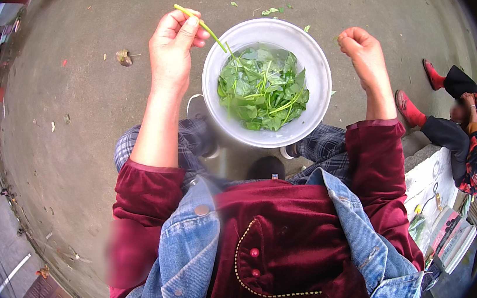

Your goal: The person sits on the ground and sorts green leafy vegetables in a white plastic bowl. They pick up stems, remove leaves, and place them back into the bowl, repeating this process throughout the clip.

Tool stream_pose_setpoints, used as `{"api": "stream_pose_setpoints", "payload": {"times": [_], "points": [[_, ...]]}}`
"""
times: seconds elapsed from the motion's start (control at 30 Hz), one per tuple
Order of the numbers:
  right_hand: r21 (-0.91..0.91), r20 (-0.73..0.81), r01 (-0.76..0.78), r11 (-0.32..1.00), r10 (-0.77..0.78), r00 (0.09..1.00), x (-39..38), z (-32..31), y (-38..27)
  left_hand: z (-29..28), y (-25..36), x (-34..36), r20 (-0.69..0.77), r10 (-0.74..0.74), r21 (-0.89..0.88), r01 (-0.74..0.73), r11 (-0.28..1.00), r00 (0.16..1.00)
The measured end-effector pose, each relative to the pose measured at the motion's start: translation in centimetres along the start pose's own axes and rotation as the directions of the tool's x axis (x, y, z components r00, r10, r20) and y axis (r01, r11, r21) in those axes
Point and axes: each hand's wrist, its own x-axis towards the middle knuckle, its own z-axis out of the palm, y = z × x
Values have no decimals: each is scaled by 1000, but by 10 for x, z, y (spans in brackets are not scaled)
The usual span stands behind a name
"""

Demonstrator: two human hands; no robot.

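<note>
Between the thumb and fingers of my left hand is a thin green stem, slanting down to the right, its lower end at the basin's left rim. A round white basin stands in front of me. Water and a heap of leafy greens with pale stems lie inside it. Beyond the basin's right side, my right hand is raised with its fingers pinched together. A tiny greenish bit shows at its fingertips, too small to name.
Torn leaf pieces lie on the concrete floor beyond the basin. A dry brown leaf is at the left. On the right, a person in red shoes sits by a low white wall, near stacked books or boxes.
</note>
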Motion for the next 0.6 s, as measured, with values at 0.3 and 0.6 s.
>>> {"api": "stream_pose_setpoints", "payload": {"times": [0.3, 0.6], "points": [[-315, -317, -16, 949, -89, 944, 18, -50, 1, 17, -8, -9, 141, -52, 147, 31, 989, 989], [-530, -374, -29, 847, -203, 905, 19, -41, 2, 36, -12, -21, 275, -79, 341, -20, 940, 958]]}}
